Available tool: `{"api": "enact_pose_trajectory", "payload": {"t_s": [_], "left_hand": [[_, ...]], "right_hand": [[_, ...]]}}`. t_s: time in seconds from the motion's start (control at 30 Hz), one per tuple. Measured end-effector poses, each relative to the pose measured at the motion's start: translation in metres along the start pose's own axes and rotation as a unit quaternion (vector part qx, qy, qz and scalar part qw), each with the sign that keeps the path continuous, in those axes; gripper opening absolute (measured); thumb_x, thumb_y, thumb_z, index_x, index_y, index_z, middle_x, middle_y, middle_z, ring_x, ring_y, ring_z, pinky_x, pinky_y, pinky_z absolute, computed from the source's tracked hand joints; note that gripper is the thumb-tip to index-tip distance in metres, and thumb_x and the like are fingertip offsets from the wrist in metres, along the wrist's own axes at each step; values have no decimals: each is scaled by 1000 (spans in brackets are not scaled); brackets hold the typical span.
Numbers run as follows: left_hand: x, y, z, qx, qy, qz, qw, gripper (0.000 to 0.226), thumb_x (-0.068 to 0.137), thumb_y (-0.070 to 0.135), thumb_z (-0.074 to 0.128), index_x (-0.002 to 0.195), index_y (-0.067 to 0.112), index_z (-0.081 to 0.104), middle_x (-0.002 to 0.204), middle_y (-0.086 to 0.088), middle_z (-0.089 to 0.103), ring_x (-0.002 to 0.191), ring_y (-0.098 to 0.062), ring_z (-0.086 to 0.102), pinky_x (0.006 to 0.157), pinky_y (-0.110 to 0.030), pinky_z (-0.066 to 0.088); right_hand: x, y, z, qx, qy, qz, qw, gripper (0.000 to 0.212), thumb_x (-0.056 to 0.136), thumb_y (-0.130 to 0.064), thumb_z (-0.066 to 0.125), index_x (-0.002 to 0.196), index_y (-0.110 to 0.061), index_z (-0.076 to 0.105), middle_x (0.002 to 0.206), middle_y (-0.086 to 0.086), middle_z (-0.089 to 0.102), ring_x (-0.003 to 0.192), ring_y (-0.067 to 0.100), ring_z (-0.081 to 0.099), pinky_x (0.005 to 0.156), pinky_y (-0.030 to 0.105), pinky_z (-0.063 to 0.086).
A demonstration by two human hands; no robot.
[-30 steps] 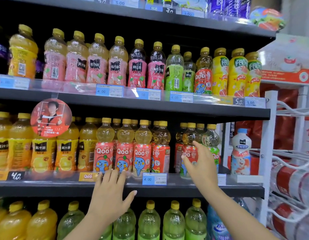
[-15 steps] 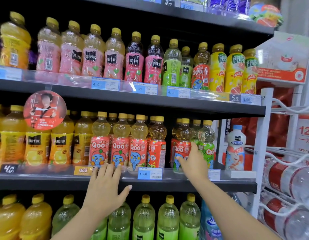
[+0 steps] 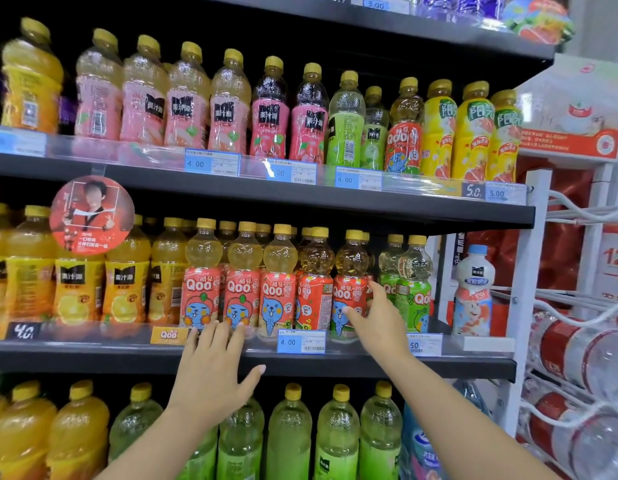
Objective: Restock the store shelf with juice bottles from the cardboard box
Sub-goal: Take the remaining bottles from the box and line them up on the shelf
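Observation:
A row of red-labelled Qoo juice bottles [image 3: 279,282] stands on the middle shelf [image 3: 300,367] behind a clear front rail. My right hand [image 3: 378,320] reaches over the rail, its fingers touching the lower label of the rightmost red Qoo bottle [image 3: 351,271], beside two green-labelled Qoo bottles [image 3: 413,292]. It is not clearly wrapped around the bottle. My left hand [image 3: 214,372] lies flat and open against the shelf's front edge, fingertips at the rail below the left Qoo bottles. The cardboard box is out of view.
The upper shelf [image 3: 266,188] holds pink, green and yellow bottles. Orange juice bottles [image 3: 79,282] fill the middle shelf's left. Large green bottles [image 3: 290,434] stand below. A white milk drink [image 3: 472,292] stands at right, beside a white wire rack [image 3: 577,341] of water bottles.
My right hand has shifted left from the green Qoo bottles to the rightmost red one. The left hand has crept slightly up to the rail. The view has drifted down.

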State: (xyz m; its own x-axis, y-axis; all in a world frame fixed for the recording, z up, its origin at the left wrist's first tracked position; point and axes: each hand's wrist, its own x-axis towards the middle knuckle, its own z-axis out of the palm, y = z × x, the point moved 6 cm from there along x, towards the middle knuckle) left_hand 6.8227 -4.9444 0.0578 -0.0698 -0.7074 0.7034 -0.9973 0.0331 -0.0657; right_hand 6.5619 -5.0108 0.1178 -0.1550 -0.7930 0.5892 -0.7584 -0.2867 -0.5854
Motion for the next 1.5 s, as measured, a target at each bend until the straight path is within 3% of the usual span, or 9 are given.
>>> {"api": "enact_pose_trajectory", "payload": {"t_s": [0.17, 0.23, 0.53, 0.73, 0.87, 1.03, 1.27, 1.37, 1.5], "left_hand": [[0, 0, -1, -1, -2, -1, 1000, 70, 76, 64, 40, 112, 10, 65, 103, -9, 65, 102, -33, 60, 88, -52, 50], [0, 0, 0, -2, -3, -1, 1000, 70, 76, 63, 40, 113, 10, 65, 103, -9, 64, 102, -33, 60, 88, -52, 50], [0, -2, 6, -8, -4, 1, 1000, 71, 76, 63, 40, 116, 9, 63, 108, -10, 63, 107, -34, 58, 94, -53, 45], [0, -3, 12, -14, -11, -13, 1000, 76, 86, 67, 24, 118, 10, 62, 111, -10, 63, 110, -34, 57, 96, -54, 44], [-1, -4, 14, -19, -27, -23, 999, 85, 85, 69, 13, 120, 8, 62, 114, -12, 63, 113, -35, 56, 98, -54, 43], [-1, -2, 14, -16, -21, -18, 999, 77, 83, 67, 30, 120, 7, 61, 114, -13, 62, 113, -35, 55, 98, -56, 43], [-1, 0, 12, -13, -9, -11, 1000, 75, 79, 64, 39, 120, 6, 61, 113, -13, 62, 112, -36, 55, 97, -56, 43], [-1, 1, 11, -8, -6, -8, 1000, 74, 78, 63, 40, 120, 6, 61, 112, -14, 62, 112, -37, 54, 96, -56, 43], [-1, 2, 7, 0, -17, -11, 1000, 75, 77, 64, 39, 119, 5, 61, 111, -15, 62, 110, -37, 55, 95, -56, 44]], "right_hand": [[1, 4, -17, 60, 11, 0, 998, 67, 91, -51, 51, 145, -17, 32, 140, 1, 50, 127, 20, 49, 101, 38, 45], [6, 1, -20, 64, -7, 5, 998, 72, 91, -53, 50, 147, -14, 29, 146, 3, 44, 132, 22, 43, 102, 36, 40], [27, 1, 1, 154, -96, 33, 983, 118, 51, -95, 44, 145, -26, 27, 132, -4, 56, 116, 18, 58, 98, 44, 49], [34, 1, 6, 205, -108, 46, 972, 103, 65, -79, 57, 148, -31, 19, 135, -1, 52, 116, 20, 56, 101, 44, 46], [40, 2, 9, 232, -106, 38, 966, 116, 52, -83, 62, 147, -32, 21, 133, -1, 55, 111, 18, 60, 97, 45, 50], [36, -4, 19, 235, -123, 24, 964, 94, 61, -72, 66, 137, -26, 35, 117, -5, 63, 97, 11, 64, 88, 35, 54], [34, -4, 19, 228, -123, 15, 966, 85, 70, -62, 69, 138, -25, 34, 111, -10, 62, 94, 5, 63, 78, 26, 54], [24, -7, 3, 192, -96, -3, 977, 95, 69, -65, 68, 145, -25, 28, 119, -10, 59, 106, 11, 61, 90, 37, 54], [1, -8, -53, 123, 50, -82, 988, 63, 82, -46, 67, 136, -22, 45, 113, -8, 56, 105, 9, 56, 88, 27, 48]]}}
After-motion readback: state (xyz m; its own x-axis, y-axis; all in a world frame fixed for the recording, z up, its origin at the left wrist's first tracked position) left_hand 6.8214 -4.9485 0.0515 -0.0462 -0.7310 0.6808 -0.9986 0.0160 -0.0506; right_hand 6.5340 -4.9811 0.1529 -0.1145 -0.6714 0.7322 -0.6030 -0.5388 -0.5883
